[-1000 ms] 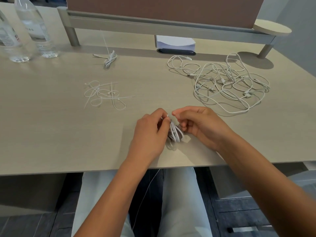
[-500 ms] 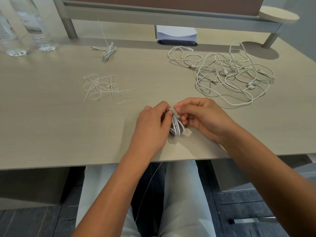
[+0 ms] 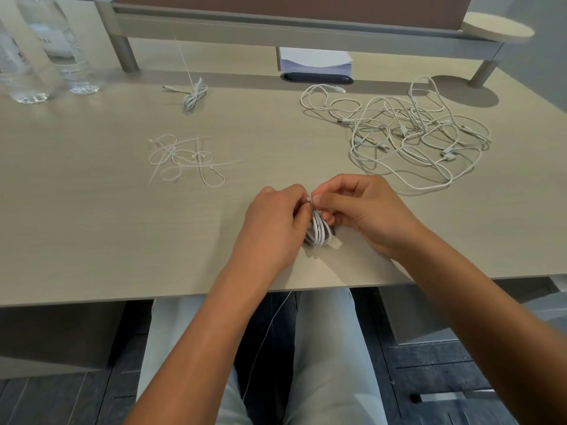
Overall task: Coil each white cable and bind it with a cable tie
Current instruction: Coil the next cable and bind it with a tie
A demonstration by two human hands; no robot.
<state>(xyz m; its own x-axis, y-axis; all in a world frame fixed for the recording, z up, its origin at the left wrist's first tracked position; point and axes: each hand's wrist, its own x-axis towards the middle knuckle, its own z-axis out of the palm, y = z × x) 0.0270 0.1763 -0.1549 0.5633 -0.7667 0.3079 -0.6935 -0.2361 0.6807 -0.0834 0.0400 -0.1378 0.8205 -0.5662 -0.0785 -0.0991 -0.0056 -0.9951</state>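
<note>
Both of my hands are meeting over the near edge of the desk (image 3: 92, 240) in the head view. My left hand (image 3: 273, 222) is curling around the coiled white cable (image 3: 320, 233), which is resting on the desk between my palms, while my right hand (image 3: 362, 210) is pinching the cable tie (image 3: 309, 198) at the top of the coil with thumb and forefinger. From the coil, a pile of loose cable ties (image 3: 184, 157) is lying at ten o'clock, one already bound cable (image 3: 193, 95) at eleven o'clock, and the tangle of uncoiled white cables (image 3: 414, 133) at two o'clock. Two clear bottles (image 3: 46, 47) are standing at the far left corner.
</note>
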